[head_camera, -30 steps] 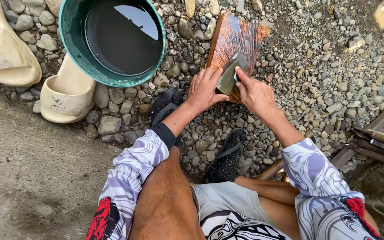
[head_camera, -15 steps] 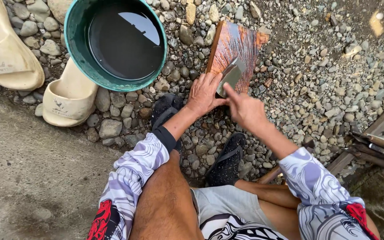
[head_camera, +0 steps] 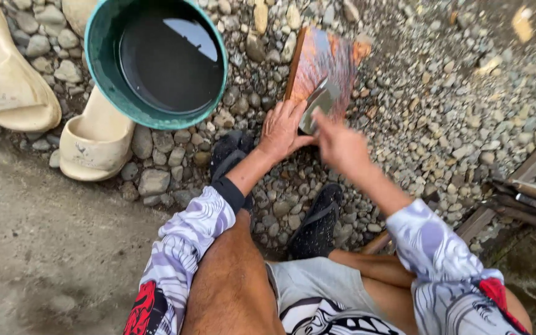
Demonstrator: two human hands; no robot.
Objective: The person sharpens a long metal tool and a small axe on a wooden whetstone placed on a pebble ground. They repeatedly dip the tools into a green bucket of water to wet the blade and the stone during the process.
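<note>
Two hands are meeting over a reddish-brown sharpening slab (head_camera: 327,59) in the head view, where a grey metal blade (head_camera: 319,105) is lying flat on its wet surface. The left hand (head_camera: 283,129) is pressing down on the near end of the blade, its fingers stretched out fairly flat rather than curled around anything. The right hand (head_camera: 341,146) is blurring just beside it, a finger pointing toward the blade; whether it is actually gripping the blade or its handle cannot be told from here. The slab is sitting propped on gravel (head_camera: 442,93), just right of a green basin (head_camera: 103,74) that is holding dark water. Two cream slide sandals (head_camera: 94,146) are lying on the stones at the left, one of them touching the basin's rim. Black footwear (head_camera: 317,223) is showing below the hands, and patterned white-and-purple sleeves (head_camera: 184,248) are covering both forearms.
</note>
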